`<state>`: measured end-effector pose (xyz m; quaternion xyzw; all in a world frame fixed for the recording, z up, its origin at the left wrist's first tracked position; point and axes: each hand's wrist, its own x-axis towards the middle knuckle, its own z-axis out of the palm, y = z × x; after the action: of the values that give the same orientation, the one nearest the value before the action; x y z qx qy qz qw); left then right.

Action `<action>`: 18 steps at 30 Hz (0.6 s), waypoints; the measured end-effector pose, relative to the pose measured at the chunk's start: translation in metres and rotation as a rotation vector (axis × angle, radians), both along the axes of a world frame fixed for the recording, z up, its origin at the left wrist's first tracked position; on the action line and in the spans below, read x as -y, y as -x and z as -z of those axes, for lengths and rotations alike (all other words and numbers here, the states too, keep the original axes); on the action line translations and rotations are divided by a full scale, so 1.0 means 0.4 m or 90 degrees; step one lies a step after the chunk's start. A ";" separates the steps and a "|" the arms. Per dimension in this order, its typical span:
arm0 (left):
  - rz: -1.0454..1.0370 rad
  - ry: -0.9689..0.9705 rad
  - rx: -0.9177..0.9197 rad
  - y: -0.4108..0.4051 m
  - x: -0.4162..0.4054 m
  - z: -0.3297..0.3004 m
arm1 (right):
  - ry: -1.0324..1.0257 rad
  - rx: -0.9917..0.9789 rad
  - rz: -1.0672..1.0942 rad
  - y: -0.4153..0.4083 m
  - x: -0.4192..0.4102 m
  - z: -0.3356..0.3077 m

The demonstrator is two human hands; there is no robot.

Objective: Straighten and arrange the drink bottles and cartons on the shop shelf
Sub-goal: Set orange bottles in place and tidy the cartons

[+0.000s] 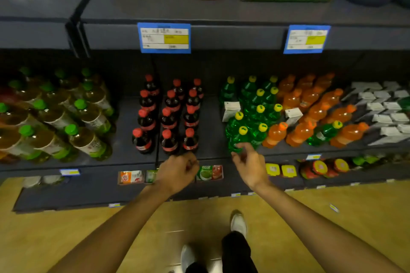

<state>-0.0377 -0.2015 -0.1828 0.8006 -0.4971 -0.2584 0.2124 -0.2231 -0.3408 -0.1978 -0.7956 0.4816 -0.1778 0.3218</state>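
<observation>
Left hand [177, 173], lower centre: fingers curled, empty, just below cola bottle [190, 141]. Right hand [249, 162]: fingertips touching upright green bottle [238, 139] directly above; grip loose.

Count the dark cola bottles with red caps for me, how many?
12 cola bottles stand in three columns of four, mid-shelf between the tea bottles and green bottles. More may hide behind.

bare shelf lane [211, 126] between cola bottles [168, 117], green bottles [250, 115]; carton [230, 110] intruding
</observation>
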 end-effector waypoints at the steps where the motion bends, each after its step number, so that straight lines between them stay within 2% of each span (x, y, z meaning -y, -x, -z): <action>1: 0.009 0.001 -0.002 0.012 0.008 0.006 | 0.001 0.004 0.015 0.024 0.002 0.000; 9: 0.020 -0.017 0.010 0.077 0.091 0.040 | -0.010 0.026 0.092 0.150 0.028 0.020; 18: 0.025 -0.040 -0.035 0.162 0.190 0.062 | -0.022 0.050 0.127 0.263 0.088 0.050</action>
<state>-0.1024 -0.2777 -0.2077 0.7897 -0.4982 -0.3000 0.1953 -0.3281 -0.3758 -0.2178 -0.7304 0.5484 -0.2315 0.3350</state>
